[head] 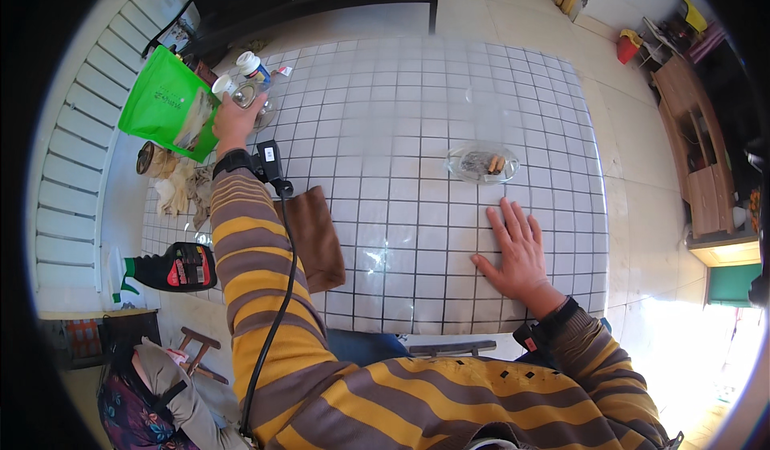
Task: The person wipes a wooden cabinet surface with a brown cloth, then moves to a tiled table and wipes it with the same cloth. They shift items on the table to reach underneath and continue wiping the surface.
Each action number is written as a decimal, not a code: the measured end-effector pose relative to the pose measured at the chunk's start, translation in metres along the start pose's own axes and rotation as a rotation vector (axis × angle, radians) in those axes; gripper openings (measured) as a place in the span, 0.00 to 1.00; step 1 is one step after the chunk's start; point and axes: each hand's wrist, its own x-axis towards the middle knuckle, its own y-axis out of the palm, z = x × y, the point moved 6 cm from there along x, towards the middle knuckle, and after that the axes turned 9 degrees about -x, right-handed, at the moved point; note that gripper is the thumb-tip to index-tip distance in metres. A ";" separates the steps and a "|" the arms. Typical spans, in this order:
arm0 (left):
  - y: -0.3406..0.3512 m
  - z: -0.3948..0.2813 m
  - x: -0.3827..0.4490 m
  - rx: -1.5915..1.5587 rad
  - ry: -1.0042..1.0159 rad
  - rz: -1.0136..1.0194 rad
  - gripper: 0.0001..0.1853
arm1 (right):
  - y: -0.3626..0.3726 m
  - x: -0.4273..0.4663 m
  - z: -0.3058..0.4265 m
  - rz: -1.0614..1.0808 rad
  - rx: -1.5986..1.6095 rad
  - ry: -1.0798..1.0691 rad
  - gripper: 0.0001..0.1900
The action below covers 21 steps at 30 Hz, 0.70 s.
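My left hand [233,122] reaches to the far left of the table, its thumb and fingers around a clear glass vessel [244,97]. Part of the vessel is hidden by the hand. A white cup [223,85] stands just beyond my fingers, beside a white-capped bottle [252,67] with a blue label. Close on the left leans a bright green pouch [168,104] bearing writing. Palm down with fingers spread, my right hand [518,256] rests on the white tiled-pattern tabletop [397,221]. Just beyond its fingertips sits a glass ashtray [452,162] with ash and cigarette butts [496,164].
A folded brown cloth [319,239] lies beside my left forearm. Left of that arm are a black spray bottle [183,268], crumpled pale gloves or cloths [175,190] and a lidded jar [150,158]. A black cable [278,311] runs along my left sleeve. Another person [174,384] is at lower left.
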 end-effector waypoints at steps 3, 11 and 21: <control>0.009 0.009 0.009 -0.038 0.012 -0.044 0.57 | 0.000 0.000 0.000 -0.003 0.005 -0.010 0.42; 0.005 -0.026 -0.015 -0.111 0.065 -0.001 0.54 | 0.001 -0.001 -0.001 0.003 0.024 -0.011 0.41; 0.046 -0.195 -0.122 -0.040 0.287 0.090 0.50 | 0.000 -0.003 -0.003 -0.004 0.028 -0.011 0.41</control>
